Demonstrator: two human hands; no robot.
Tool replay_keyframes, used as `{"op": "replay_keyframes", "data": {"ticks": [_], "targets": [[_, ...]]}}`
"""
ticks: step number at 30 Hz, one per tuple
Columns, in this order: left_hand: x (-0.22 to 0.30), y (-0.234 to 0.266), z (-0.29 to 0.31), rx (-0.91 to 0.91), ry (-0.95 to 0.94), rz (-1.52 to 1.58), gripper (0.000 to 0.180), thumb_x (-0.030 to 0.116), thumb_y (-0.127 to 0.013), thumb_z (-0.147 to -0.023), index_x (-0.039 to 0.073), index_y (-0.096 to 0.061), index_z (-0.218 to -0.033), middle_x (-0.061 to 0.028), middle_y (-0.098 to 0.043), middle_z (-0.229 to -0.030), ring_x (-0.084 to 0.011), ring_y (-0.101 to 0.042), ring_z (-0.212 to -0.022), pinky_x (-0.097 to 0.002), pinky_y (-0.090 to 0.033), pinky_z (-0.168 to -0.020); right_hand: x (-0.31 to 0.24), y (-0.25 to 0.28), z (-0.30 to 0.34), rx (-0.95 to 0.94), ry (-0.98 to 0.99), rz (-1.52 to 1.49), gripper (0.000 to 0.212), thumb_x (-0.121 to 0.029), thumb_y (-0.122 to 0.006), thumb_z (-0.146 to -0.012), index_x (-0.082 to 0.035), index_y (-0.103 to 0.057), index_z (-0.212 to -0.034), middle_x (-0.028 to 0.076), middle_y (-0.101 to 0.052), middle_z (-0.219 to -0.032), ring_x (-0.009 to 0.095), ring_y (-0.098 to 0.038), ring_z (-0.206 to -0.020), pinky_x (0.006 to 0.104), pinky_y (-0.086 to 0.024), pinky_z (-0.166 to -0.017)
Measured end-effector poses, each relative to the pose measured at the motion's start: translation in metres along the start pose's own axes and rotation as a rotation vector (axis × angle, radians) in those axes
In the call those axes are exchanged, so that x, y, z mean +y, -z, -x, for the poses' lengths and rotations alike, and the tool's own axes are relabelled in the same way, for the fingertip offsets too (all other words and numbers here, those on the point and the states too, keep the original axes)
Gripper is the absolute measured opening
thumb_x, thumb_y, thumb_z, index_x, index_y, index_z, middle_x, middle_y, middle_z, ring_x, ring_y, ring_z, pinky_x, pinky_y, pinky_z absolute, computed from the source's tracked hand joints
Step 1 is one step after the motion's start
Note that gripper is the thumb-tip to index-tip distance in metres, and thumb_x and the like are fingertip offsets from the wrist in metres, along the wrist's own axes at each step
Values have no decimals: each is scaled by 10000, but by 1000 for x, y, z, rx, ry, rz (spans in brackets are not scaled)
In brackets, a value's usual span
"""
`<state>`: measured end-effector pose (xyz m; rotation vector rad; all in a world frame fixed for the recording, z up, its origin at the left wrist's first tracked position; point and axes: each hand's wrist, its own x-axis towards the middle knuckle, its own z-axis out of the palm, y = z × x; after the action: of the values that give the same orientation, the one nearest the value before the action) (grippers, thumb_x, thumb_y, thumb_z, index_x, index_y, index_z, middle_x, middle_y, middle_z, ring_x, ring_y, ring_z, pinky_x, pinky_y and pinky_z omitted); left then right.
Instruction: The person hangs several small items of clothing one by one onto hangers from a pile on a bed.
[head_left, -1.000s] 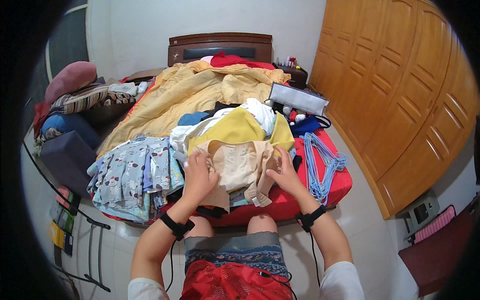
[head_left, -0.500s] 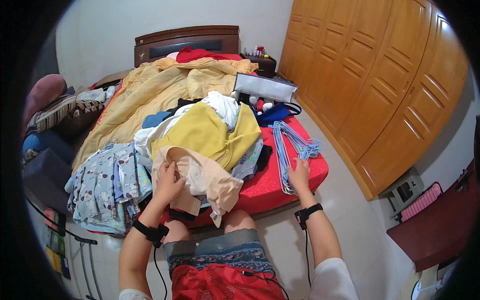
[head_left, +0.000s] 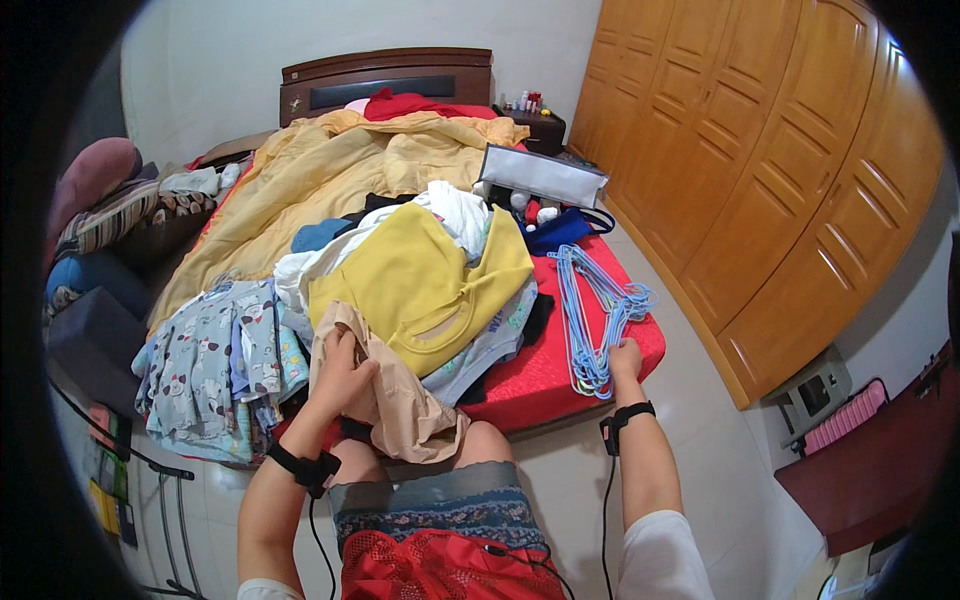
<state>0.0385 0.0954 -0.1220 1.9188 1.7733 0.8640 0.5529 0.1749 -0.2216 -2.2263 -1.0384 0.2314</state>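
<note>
My left hand (head_left: 342,375) grips a beige garment (head_left: 400,400) that hangs off the near edge of the bed onto my knee. My right hand (head_left: 626,358) rests on the bottom of a bunch of light blue plastic hangers (head_left: 598,310) lying on the red sheet (head_left: 540,365); its fingers close around the lowest hanger. Behind the beige garment lies a heap of clothes topped by a yellow shirt (head_left: 420,285). A patterned pale blue garment (head_left: 215,355) is spread to the left.
A mustard quilt (head_left: 320,175) covers the far half of the bed below a dark wooden headboard (head_left: 390,85). A grey pouch (head_left: 540,175) and a blue bag (head_left: 560,228) lie at the right. Wooden wardrobe doors (head_left: 790,180) line the right wall. Pillows (head_left: 100,200) are stacked at left.
My right hand let go of the beige garment and moved right to the blue hangers. My left hand kept hold of the garment. My view shifted right.
</note>
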Motion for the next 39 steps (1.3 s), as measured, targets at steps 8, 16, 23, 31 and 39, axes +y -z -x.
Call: {"op": "replay_keyframes", "data": {"ticks": [8,16,23,31,39], "targets": [[-19,-8,-3,41,-51,-14,533,206,-628,-786,-76,-429,-1192,-281,-373,-1309,-457,-427,-1194,-440,-394,-997,-11,0,3,151,-94,-194,209,-191,-612,-824,-21,-628,-945,222,-670,-973,388,-640,-954,475,-484,-827],[-31,-9,-1,80,-78,40,522,203,-632,-788,-71,-432,-1185,-275,-373,-1313,-440,-408,-1205,-430,-378,-1018,-59,36,51,-29,367,-544,186,-203,-632,-866,-31,-566,-843,29,-557,-629,119,-525,-582,310,-423,-556],[-23,-7,-1,130,-123,205,421,162,-639,-793,-44,-456,-1111,-232,-418,-1200,-384,-474,-1082,-389,-433,-920,-93,59,88,-86,482,-857,98,-104,-586,-916,-53,-530,-978,-19,-506,-703,59,-462,-608,234,-380,-543],[-27,3,1,213,-171,234,341,138,-631,-790,-38,-481,-1041,-209,-440,-1131,-353,-458,-1053,-392,-404,-925,-143,78,140,-437,318,-1219,240,-267,-539,-994,-54,-564,-1104,-58,-365,-638,49,-332,-548,215,-314,-522],[-27,21,-9,320,-144,292,212,68,-592,-835,-36,-541,-1013,-181,-479,-1081,-312,-539,-963,-343,-471,-850,-145,86,194,-437,612,-1260,392,-361,-518,-994,2,-633,-901,-55,-376,-566,36,-317,-501,217,-242,-475]]}}
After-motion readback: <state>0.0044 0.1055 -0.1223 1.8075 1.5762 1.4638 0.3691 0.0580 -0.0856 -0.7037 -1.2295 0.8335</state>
